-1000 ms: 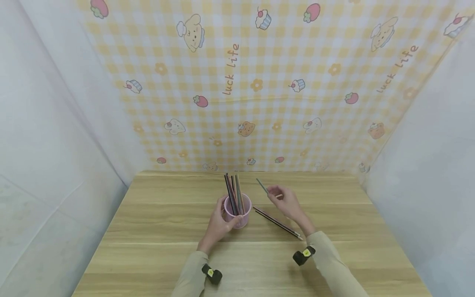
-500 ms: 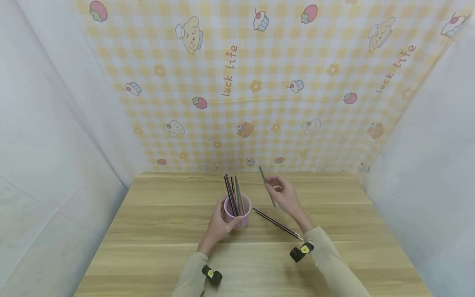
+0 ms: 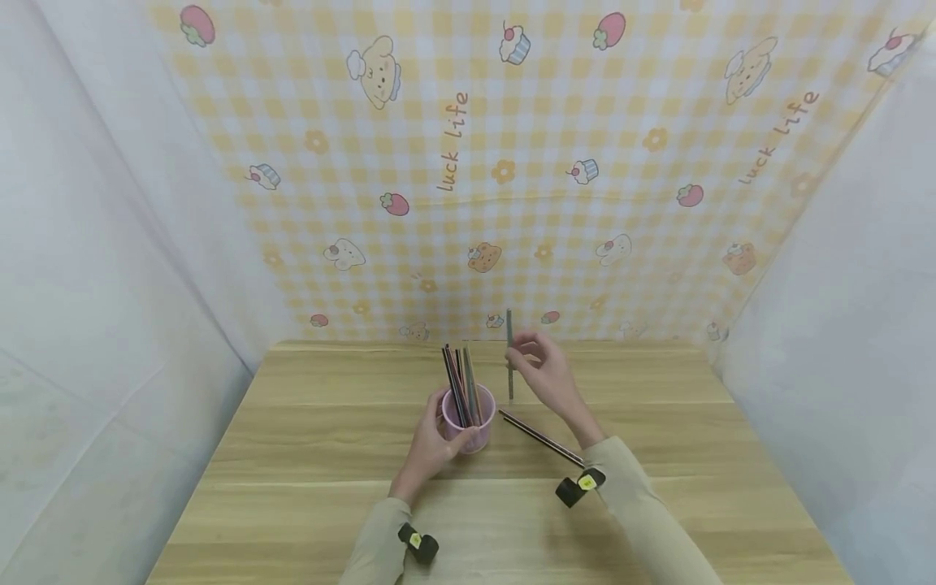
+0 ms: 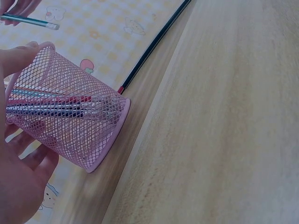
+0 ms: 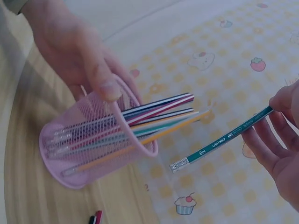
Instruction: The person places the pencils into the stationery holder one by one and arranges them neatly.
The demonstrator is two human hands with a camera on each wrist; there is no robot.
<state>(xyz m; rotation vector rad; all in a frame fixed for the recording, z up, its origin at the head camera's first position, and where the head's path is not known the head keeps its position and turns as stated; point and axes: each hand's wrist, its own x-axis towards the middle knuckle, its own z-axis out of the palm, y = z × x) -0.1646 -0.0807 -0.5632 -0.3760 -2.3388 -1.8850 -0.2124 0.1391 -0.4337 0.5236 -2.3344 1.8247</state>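
Observation:
My left hand grips a pink mesh pencil cup by its side, thumb near the rim. Several pencils lean inside it, eraser ends down; the right wrist view shows striped, green and yellow ones. To the right of the cup and above the table, my right hand pinches a green pencil between thumb and fingers. That pencil stands nearly upright in the head view, its white eraser end pointing down, apart from the cup. Dark pencils lie on the table to the right of the cup.
The wooden table ends at a yellow checked cloth behind. White walls rise on both sides. Each sleeve carries a black wrist camera.
My right hand has moved left toward the cup and turned the green pencil from slanted to nearly upright. My left hand and the cup have stayed in place.

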